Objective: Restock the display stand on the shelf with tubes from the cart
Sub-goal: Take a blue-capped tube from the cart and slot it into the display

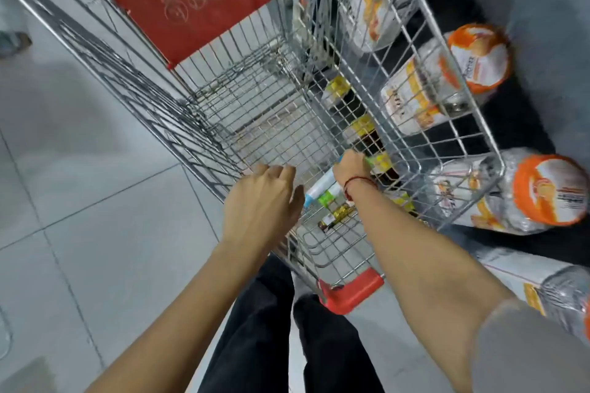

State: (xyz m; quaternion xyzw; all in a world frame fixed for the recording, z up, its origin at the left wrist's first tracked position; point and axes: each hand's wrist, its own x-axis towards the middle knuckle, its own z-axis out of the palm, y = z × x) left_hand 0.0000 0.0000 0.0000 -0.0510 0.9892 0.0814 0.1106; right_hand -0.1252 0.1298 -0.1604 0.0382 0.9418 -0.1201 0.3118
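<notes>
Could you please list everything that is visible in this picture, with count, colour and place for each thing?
shopping cart: one, silver wire, centre, on the floor.
red flap: one, red with printed figures, at the far end of the cart.
red handle piece: one, red, near end of the cart.
tubes: several, white with blue and green; exact count unclear, in the cart under the hands.
large jars: at least four, clear with orange lids, lying right of the cart.
floor: grey tiles, left.
left hand: one, at the cart's edge, holding nothing visible.
right hand: one, with red wrist string, closed on a tube.
</notes>
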